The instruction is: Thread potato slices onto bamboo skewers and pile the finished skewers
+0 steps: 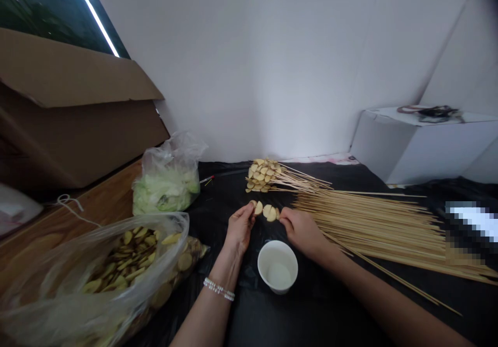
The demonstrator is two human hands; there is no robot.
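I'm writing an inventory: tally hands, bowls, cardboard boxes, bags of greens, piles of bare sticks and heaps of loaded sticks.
Left hand and right hand: 2
Bowl: 1
Cardboard box: 1
Bag of greens: 1
Pile of bare sticks: 1
Heap of loaded sticks: 1
Total: 7

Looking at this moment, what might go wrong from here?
The pale slices between the left hand and right hand could break or slip, perhaps falling near the white bowl. The right forearm lies beside the loose sticks and might nudge them out of line. The open plastic bag, with cut slices inside, might spill if knocked.
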